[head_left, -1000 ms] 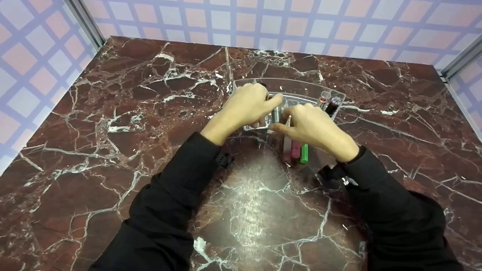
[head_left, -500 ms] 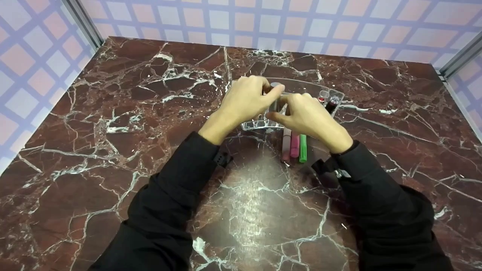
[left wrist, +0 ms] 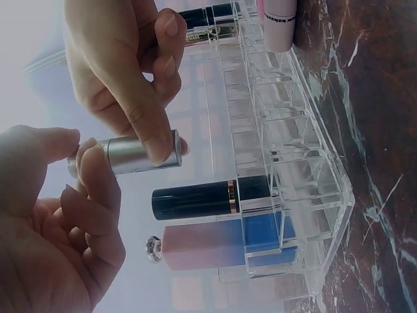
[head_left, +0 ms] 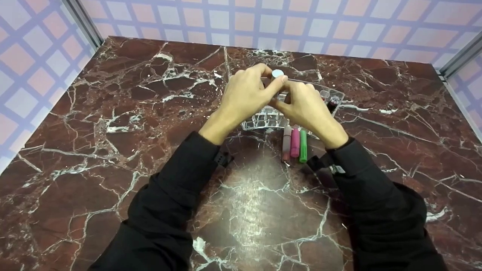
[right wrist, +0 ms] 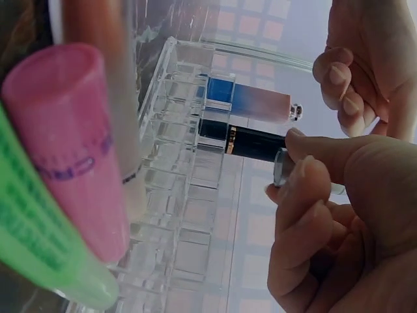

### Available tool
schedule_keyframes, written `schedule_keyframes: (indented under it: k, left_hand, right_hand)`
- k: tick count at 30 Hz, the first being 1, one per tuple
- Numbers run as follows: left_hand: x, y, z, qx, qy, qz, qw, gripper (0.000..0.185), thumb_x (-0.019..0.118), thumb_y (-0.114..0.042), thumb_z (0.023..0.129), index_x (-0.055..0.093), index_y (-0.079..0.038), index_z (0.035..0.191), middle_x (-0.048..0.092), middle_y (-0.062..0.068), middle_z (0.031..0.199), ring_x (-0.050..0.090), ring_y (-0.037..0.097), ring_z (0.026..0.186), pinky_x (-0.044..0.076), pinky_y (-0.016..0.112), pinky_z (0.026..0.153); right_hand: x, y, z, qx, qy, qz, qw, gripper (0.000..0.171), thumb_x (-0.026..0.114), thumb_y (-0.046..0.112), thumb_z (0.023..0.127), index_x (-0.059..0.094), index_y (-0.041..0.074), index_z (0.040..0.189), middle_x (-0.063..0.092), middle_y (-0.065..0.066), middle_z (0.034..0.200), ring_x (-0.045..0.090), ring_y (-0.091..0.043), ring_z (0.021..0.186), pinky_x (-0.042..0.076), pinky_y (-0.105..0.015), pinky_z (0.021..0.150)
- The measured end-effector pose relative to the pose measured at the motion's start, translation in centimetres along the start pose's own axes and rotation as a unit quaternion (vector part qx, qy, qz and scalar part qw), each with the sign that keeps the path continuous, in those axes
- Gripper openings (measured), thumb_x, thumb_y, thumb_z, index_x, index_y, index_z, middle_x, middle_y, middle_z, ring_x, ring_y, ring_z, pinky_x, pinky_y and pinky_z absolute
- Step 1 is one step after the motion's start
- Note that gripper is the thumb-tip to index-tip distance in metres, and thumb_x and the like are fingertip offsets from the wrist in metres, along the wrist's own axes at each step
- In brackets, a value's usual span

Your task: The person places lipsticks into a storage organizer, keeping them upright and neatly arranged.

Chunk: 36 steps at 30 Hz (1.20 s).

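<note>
Item held: silver tube (left wrist: 127, 154), a smooth brushed-metal cylinder with a flat pale end cap, lay sideways in the left wrist view, raised above the organizer and pinched at both ends. Left hand (head_left: 246, 94): thumb and curled fingertips closed on one end. Right hand (head_left: 307, 109): thumb and forefinger closed round the other end, remaining fingers folded into the palm. Both hands met over the back half of the organizer.

Beneath: clear organizer (left wrist: 306, 156), rigid transparent acrylic, stepped rows of small square cells with thin walls, standing on the table. Contents seen in the left wrist view: black tube (left wrist: 208, 199), glossy cylinder with a narrow gold band, upright in a cell; just beside it a square bottle (left wrist: 221, 242), frosted pink shading to blue at its base, topped with a small faceted clear stopper. Further dark tubes stood at the organizer's far right end (head_left: 331, 105).

In front of the organizer, lying side by side and touching: pale pink tube (head_left: 287, 143), magenta tube (head_left: 295, 142), matte, with printed lettering, and green tube (head_left: 303, 146).

Support: table (head_left: 131, 113), polished dark red marble with white veining
</note>
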<state>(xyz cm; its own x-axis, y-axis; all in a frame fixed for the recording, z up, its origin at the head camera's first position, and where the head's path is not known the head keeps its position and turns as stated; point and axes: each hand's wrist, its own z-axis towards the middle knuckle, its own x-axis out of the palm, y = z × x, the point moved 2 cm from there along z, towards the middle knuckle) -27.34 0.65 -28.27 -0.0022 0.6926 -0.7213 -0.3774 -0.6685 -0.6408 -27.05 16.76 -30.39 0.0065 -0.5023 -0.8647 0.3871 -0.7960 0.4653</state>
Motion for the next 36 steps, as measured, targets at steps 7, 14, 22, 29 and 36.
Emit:
schedule_keyframes:
  k: [7, 14, 22, 29, 36]
  left_hand:
    - [0.0, 0.0, 0.1, 0.016, -0.018, -0.005, 0.9997, 0.046, 0.06, -0.048, 0.1, 0.066, -0.01, 0.126, 0.062, -0.004, 0.067, 0.047, 0.007, 0.048, 0.039, 0.022, 0.045]
    - [0.1, 0.1, 0.1, 0.027, -0.016, -0.001, 0.9995, 0.045, 0.059, -0.047, 0.101, 0.066, -0.013, 0.13, 0.051, -0.005, 0.056, 0.033, 0.005, 0.042, 0.03, 0.022, 0.041]
    - [0.4, 0.2, 0.2, 0.04, -0.002, 0.018, 0.999, 0.045, 0.055, -0.046, 0.103, 0.064, -0.012, 0.131, 0.049, -0.005, 0.059, 0.035, 0.005, 0.046, 0.035, 0.022, 0.046]
    - [0.8, 0.3, 0.2, 0.066, 0.0, 0.057, 0.9962, 0.045, 0.052, -0.045, 0.105, 0.063, -0.011, 0.133, 0.057, -0.002, 0.069, 0.045, 0.01, 0.052, 0.039, 0.025, 0.052]
    - [1.2, 0.6, 0.2, 0.057, 0.015, 0.074, 0.9956, 0.043, 0.051, -0.044, 0.105, 0.063, -0.011, 0.13, 0.057, -0.001, 0.07, 0.047, 0.012, 0.054, 0.037, 0.025, 0.05]
  right_hand:
    - [0.2, -0.1, 0.2, -0.001, -0.015, -0.005, 1.0, 0.041, 0.07, 0.032, 0.097, 0.064, 0.01, 0.132, 0.064, -0.006, 0.068, 0.053, -0.017, 0.046, 0.045, -0.028, 0.045]
    - [0.3, -0.4, 0.1, 0.005, -0.01, 0.003, 1.0, 0.038, 0.07, 0.033, 0.097, 0.066, 0.014, 0.129, 0.064, -0.004, 0.066, 0.054, -0.017, 0.046, 0.044, -0.028, 0.043]
    - [0.3, -0.5, 0.2, 0.006, -0.001, 0.007, 1.0, 0.039, 0.07, 0.037, 0.097, 0.067, 0.015, 0.129, 0.062, -0.004, 0.061, 0.055, -0.018, 0.045, 0.045, -0.028, 0.044]
    - [0.6, -0.8, 0.8, 0.017, 0.008, 0.026, 0.999, 0.034, 0.071, 0.027, 0.096, 0.068, 0.015, 0.127, 0.064, -0.007, 0.063, 0.056, -0.017, 0.045, 0.045, -0.027, 0.041]
    - [0.9, -1.2, 1.2, 0.033, 0.027, 0.024, 0.999, 0.03, 0.071, 0.025, 0.095, 0.07, 0.014, 0.123, 0.066, -0.01, 0.066, 0.058, -0.018, 0.047, 0.047, -0.028, 0.043]
